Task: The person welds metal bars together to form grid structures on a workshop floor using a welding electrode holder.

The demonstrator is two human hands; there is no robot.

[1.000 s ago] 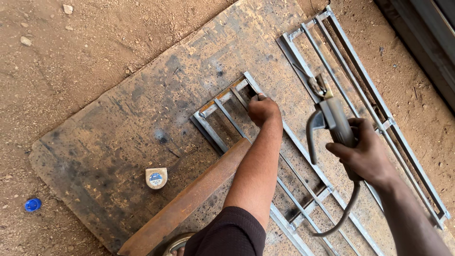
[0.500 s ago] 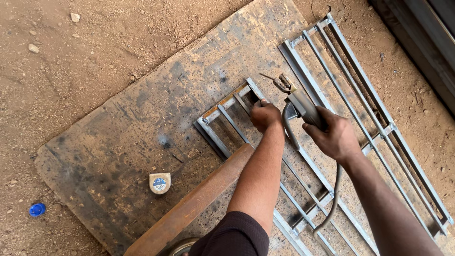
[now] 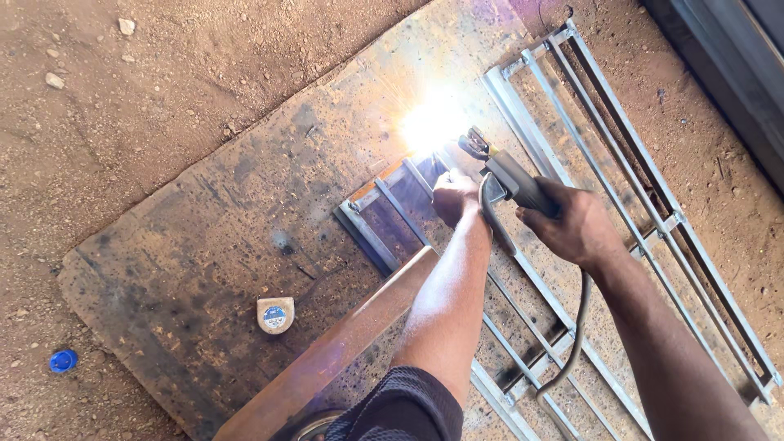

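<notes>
Your right hand [image 3: 576,224] has its fingers clamped around the grey welding holder [image 3: 514,181], whose tip points up and left into the bright arc [image 3: 429,124] at the corner of the metal frame [image 3: 384,216]. Your left hand [image 3: 455,196], the nearer one to the arc, sits just below it with fingers curled down on the frame's bars. The frame's long axis runs diagonally toward you across the steel plate [image 3: 204,245]. A tape measure [image 3: 275,314] lies well apart.
</notes>
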